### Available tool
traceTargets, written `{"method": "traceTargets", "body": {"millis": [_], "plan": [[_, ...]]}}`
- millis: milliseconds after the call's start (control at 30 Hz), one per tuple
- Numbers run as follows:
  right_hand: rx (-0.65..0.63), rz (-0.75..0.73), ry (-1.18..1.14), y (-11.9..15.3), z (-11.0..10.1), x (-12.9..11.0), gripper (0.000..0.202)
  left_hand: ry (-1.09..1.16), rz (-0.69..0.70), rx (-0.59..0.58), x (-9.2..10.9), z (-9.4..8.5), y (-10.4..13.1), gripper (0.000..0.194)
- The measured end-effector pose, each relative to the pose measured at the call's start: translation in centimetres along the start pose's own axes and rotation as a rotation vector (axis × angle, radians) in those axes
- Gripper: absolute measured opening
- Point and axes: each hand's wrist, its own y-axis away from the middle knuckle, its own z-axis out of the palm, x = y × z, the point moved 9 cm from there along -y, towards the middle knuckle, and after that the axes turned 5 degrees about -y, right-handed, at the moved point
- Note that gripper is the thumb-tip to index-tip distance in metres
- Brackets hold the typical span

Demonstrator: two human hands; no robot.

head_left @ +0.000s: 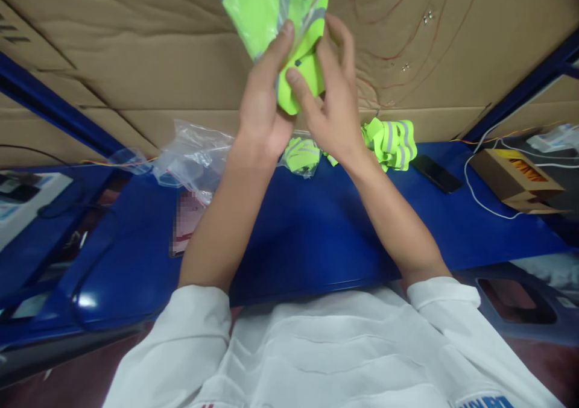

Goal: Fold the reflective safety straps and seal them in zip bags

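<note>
Raised above the table, a neon yellow-green folded fabric item with grey reflective bands (298, 76) is partly inside a clear plastic bag (253, 10). My left hand (269, 94) grips its left side, thumb pressed on the plastic. At its right edge, my right hand (333, 88) holds the fabric, with the thumb across the lower front and fingers behind. Beneath my hands, a bagged neon bundle (302, 156) lies on the blue table (312, 233). Loose neon strips with grey bands (392, 143) are heaped to its right.
Crumpled clear plastic bags (194, 155) lie at the left, above a pinkish flat item (187, 218). A black phone (436, 173) and an open cardboard box (515, 179) with a white cable are at the right. Cardboard (158, 52) stands behind the table.
</note>
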Motion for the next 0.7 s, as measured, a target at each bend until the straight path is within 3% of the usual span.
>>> {"method": "traceTargets", "body": {"millis": [100,200,267,367,433,500,700], "plan": [[-0.171,-0.125,0.008,0.3,0.7,-2.0,0.076,0.039,0.064,0.032,1.6,-1.5,-0.5,0.033],[-0.215,-0.06,0.047,0.3,0.9,-1.5,0.061,0.007,0.024,0.044,1.0,-1.8,-0.5,0.027],[-0.194,0.009,0.089,0.1,0.8,-0.6,0.061,-0.062,-0.079,0.07,-0.6,-1.3,-0.1,0.025],[-0.115,0.086,0.168,0.0,0.0,0.5,0.07,-0.117,-0.241,0.052,-2.9,0.9,1.1,0.037],[-0.038,0.138,0.219,-0.2,-1.0,1.0,0.063,-0.109,-0.297,0.01,-3.5,2.4,1.7,0.041],[-0.011,0.155,0.238,-0.3,-1.7,1.3,0.051,-0.104,-0.346,-0.012,-3.9,2.9,1.9,0.041],[-0.361,0.008,0.085,0.6,1.4,1.5,0.049,-0.097,-0.48,0.069,-6.2,-1.5,0.6,0.038]]}}
